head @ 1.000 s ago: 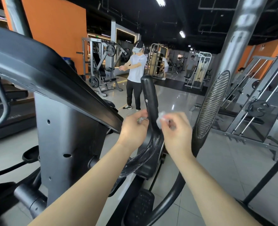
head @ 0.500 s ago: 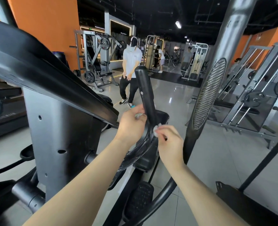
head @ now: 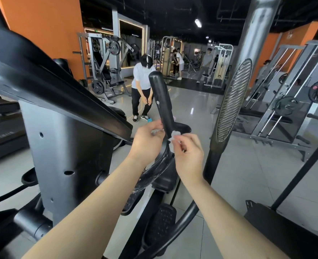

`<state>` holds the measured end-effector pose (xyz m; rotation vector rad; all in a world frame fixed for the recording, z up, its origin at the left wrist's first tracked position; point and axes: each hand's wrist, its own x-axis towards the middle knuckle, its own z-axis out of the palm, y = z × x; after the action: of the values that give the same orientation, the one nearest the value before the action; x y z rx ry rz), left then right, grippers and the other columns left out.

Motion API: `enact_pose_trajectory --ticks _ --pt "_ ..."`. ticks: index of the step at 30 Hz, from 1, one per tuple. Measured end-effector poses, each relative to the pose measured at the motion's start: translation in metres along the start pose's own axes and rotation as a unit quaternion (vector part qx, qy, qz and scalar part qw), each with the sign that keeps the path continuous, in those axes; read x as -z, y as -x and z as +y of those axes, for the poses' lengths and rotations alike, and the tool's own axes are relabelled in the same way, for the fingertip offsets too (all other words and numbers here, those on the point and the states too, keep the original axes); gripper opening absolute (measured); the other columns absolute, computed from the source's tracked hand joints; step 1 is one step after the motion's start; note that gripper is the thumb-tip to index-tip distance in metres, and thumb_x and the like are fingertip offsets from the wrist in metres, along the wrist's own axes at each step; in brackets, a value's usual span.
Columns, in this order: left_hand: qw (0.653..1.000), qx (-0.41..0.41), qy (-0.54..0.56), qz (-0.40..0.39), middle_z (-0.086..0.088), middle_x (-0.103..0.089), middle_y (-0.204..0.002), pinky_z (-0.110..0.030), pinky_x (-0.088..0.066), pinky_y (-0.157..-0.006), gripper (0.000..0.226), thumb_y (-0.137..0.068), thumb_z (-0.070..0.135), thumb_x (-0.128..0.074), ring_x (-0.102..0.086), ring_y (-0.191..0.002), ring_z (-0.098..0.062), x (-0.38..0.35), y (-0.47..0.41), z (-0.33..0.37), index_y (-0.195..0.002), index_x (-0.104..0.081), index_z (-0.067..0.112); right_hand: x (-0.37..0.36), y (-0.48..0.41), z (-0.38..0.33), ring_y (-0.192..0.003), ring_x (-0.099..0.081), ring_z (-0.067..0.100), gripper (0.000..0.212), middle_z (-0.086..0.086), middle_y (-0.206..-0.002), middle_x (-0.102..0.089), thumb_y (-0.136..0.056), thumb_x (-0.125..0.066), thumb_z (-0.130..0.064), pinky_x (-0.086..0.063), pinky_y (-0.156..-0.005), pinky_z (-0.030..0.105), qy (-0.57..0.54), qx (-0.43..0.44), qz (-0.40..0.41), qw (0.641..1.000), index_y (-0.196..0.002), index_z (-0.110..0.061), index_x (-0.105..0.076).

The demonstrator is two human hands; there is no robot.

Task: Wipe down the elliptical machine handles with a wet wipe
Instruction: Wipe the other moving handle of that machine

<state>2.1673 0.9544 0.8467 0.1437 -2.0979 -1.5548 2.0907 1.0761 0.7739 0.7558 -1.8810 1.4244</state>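
Lower on the handle (head: 161, 101) now, right hand (head: 189, 156) and left hand (head: 147, 142) pinch the wet wipe (head: 173, 139) around it; its length runs upward from the fingers (head: 184, 139).

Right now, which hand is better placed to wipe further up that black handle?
Probably the right hand: it pinches the wet wipe against the elliptical handle. The left hand just holds its other side.

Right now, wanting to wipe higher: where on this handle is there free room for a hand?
Free: the handle above left hand and right hand, to its rounded tip. Crowded: its bend, where both meet the wet wipe.
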Motion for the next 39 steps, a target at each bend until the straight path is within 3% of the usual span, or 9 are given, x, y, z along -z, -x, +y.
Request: enact_pose_trajectory --ticks 4,10,15,18,24,28,32,36,39 --pt "0.999 0.031 -0.006 0.015 0.034 -0.071 -0.088 -0.008 -0.044 -0.059 0.045 -0.101 0.007 -0.045 -0.059 -0.060 0.008 0.000 -0.001 0.000 -0.122 -0.073 0.035 0.004 0.030 0.001 -0.079 -0.066 0.009 0.017 -0.005 -0.099 -0.066 -0.090 -0.075 0.000 -0.056 -0.075 0.025 -0.011 -0.037 -0.033 0.999 -0.099 -0.013 -0.081" --pt "0.999 0.049 -0.002 0.018 0.025 -0.071 -0.093 -0.022 -0.049 -0.075 0.040 -0.101 0.011 -0.049 -0.057 -0.073 -0.003 -0.002 -0.002 0.000 -0.123 -0.072 0.035 0.030 0.029 -0.016 -0.084 -0.075 0.011 0.011 -0.012 -0.095 -0.079 -0.083 -0.073 -0.033 -0.063 -0.078 0.033 -0.117 -0.167 -0.231 0.951 -0.090 -0.039 -0.079" --pt "0.999 0.048 -0.006 0.021 0.032 -0.064 -0.063 -0.015 -0.047 -0.058 0.058 -0.097 0.010 -0.048 -0.058 -0.062 0.002 -0.003 0.001 0.006 -0.088 -0.073 0.061 0.020 0.001 -0.003 -0.090 -0.066 0.004 0.015 -0.006 -0.098 -0.065 -0.091 -0.071 -0.004 -0.048 -0.080 0.012 -0.039 -0.106 -0.060 0.992 -0.092 -0.018 -0.074" --pt "0.999 0.040 -0.003 0.015 0.035 -0.065 -0.068 -0.018 -0.048 -0.073 0.061 -0.097 0.009 -0.048 -0.068 -0.105 -0.021 -0.004 0.000 0.006 -0.085 -0.071 0.064 0.005 0.018 0.000 -0.092 -0.063 0.006 0.016 -0.003 -0.103 -0.063 -0.091 -0.074 0.000 -0.048 -0.080 0.013 -0.014 -0.099 -0.036 0.994 -0.093 -0.014 -0.078" --pt "1.000 0.021 -0.004 0.008 -0.003 -0.071 -0.123 -0.040 -0.056 -0.095 0.060 -0.099 0.011 -0.049 -0.054 -0.129 -0.048 -0.002 -0.002 0.002 -0.086 -0.070 0.066 0.013 0.064 -0.009 -0.091 -0.073 0.016 0.016 -0.005 -0.095 -0.072 -0.088 -0.078 -0.002 -0.057 -0.084 0.027 -0.118 -0.177 -0.054 0.976 -0.086 -0.017 -0.082" --pt "0.999 0.029 0.006 0.020 -0.018 -0.059 -0.141 -0.021 -0.054 -0.064 0.041 -0.098 0.010 -0.049 -0.072 -0.090 -0.014 -0.003 -0.001 0.003 -0.110 -0.076 0.038 0.027 0.066 -0.017 -0.088 -0.076 0.017 0.017 -0.001 -0.089 -0.077 -0.090 -0.078 -0.010 -0.060 -0.083 0.028 -0.152 -0.199 -0.175 0.952 -0.083 -0.025 -0.081" --pt "0.999 0.038 0.007 0.010 -0.020 -0.056 -0.144 -0.034 -0.057 -0.086 0.042 -0.099 0.009 -0.049 -0.057 -0.127 -0.045 -0.004 0.000 0.004 -0.109 -0.077 0.039 0.024 0.041 -0.008 -0.098 -0.073 0.025 0.019 0.008 -0.099 -0.075 -0.091 -0.070 0.002 -0.058 -0.094 0.040 -0.116 -0.252 -0.018 0.961 -0.089 -0.015 -0.079" --pt "0.999 0.033 0.012 0.017 -0.009 -0.060 -0.144 -0.012 -0.047 -0.055 0.043 -0.101 0.010 -0.049 -0.072 -0.087 -0.011 -0.001 0.002 0.004 -0.114 -0.075 0.043 0.009 0.066 -0.026 -0.087 -0.075 0.017 0.018 0.014 -0.099 -0.074 -0.093 -0.071 -0.001 -0.059 -0.093 0.039 -0.130 -0.291 -0.027 0.948 -0.091 -0.019 -0.076" --pt "0.999 0.043 0.011 0.017 -0.011 -0.064 -0.139 -0.031 -0.059 -0.088 0.043 -0.101 0.008 -0.048 -0.070 -0.113 -0.017 0.000 0.003 0.002 -0.133 -0.069 0.028 0.007 0.096 -0.043 -0.077 -0.077 0.021 0.023 0.017 -0.091 -0.074 -0.087 -0.073 0.007 -0.062 -0.080 0.034 -0.169 -0.290 -0.072 0.939 -0.086 -0.016 -0.077"
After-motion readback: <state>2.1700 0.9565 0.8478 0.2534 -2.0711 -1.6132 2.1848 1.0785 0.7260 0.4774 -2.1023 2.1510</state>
